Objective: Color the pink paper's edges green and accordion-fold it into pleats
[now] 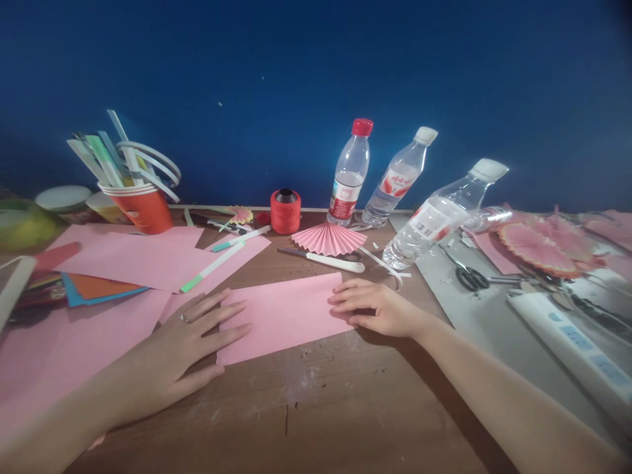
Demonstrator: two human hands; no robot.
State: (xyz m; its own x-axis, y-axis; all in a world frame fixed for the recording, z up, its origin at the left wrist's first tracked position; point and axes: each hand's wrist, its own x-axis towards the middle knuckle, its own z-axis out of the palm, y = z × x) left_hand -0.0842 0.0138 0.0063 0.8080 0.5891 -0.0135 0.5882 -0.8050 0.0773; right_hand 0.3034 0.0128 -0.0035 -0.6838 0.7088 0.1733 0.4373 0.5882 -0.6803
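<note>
A pink sheet of paper [286,316] lies flat on the brown wooden table [316,408] in front of me. My left hand [192,342] rests flat on its left edge, fingers stretched out and spread, a ring on one finger. My right hand [375,306] presses on the sheet's right edge with fingers extended together and flat. Neither hand holds anything.
A folded pink paper fan [328,239], a white-handled craft knife [326,259], a red thread spool [285,210] and three plastic water bottles [349,174] stand behind. An orange cup [143,204] of paper strips and more pink sheets [123,260] lie left. Scissors [474,278] and a power strip [573,345] lie right.
</note>
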